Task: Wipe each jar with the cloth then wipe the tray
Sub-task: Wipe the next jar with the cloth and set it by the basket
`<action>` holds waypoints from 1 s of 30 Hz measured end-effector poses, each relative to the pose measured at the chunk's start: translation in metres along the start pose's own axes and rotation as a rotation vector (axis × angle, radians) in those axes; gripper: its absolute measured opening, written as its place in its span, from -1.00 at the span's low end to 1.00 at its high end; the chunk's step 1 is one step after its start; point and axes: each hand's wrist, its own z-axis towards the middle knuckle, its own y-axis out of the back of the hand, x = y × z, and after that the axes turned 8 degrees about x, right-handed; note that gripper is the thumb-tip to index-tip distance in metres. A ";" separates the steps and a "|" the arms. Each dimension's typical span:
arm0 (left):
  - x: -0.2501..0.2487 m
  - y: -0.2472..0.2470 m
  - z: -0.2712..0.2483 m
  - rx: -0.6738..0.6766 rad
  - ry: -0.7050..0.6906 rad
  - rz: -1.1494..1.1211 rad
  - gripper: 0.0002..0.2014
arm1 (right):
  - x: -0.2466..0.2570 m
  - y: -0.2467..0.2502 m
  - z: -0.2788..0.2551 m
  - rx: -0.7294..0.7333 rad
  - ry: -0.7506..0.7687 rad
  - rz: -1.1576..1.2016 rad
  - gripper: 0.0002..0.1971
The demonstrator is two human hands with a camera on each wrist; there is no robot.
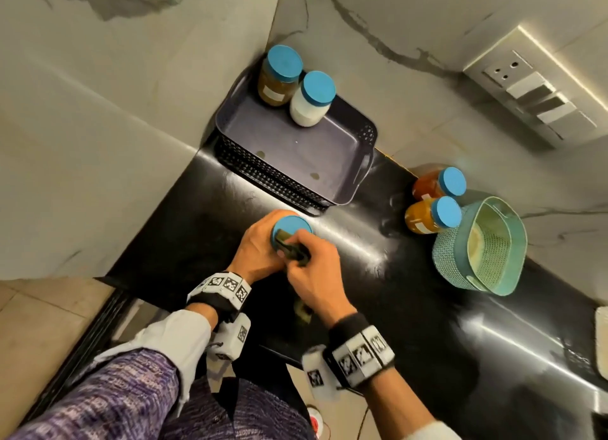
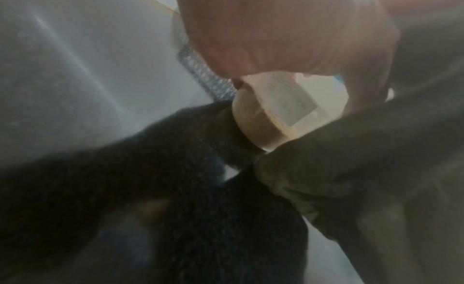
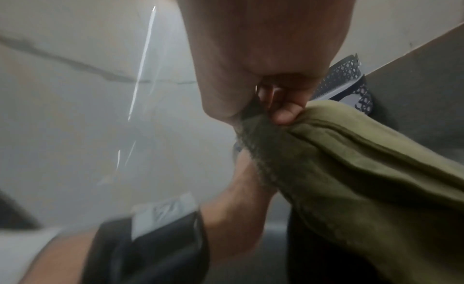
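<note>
My left hand [image 1: 260, 250] grips a blue-lidded jar [image 1: 291, 230] standing on the black counter in front of the tray. The jar's pale body and label [image 2: 288, 107] show in the left wrist view. My right hand [image 1: 312, 271] holds an olive-green cloth [image 3: 351, 159] and presses it against the lid's near edge; the cloth [image 1: 291, 247] is bunched between my fingers. The dark purple tray [image 1: 345, 163] sits in the corner and holds two blue-lidded jars, one brown [image 1: 278, 77], one white [image 1: 311, 100].
Two more jars, reddish [image 1: 437, 184] and orange [image 1: 431, 215], stand at the right beside a teal basket [image 1: 480, 245]. Marble walls close the left and back. A switch panel [image 1: 533, 87] is on the right wall. The counter edge runs near my wrists.
</note>
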 end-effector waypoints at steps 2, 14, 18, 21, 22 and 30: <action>0.001 0.004 0.004 -0.041 0.049 -0.012 -0.52 | 0.002 -0.001 0.025 0.008 -0.026 0.103 -0.78; -0.112 0.026 0.033 -0.111 0.193 -0.531 -0.31 | 0.038 0.080 0.002 -0.325 0.082 0.905 -0.92; -0.164 0.026 0.040 -0.086 0.176 -0.720 -0.35 | 0.074 0.089 0.002 -0.390 0.201 0.934 -0.78; -0.190 0.026 0.045 -0.087 0.183 -0.746 -0.51 | 0.084 0.087 0.003 -0.470 0.218 0.900 -0.79; -0.197 0.025 0.046 -0.090 0.186 -0.737 -0.61 | 0.086 0.088 0.006 -0.479 0.199 0.920 -0.77; -0.227 0.026 0.053 -0.147 0.156 -0.720 -0.54 | 0.115 0.098 -0.002 -0.482 0.191 0.958 -0.80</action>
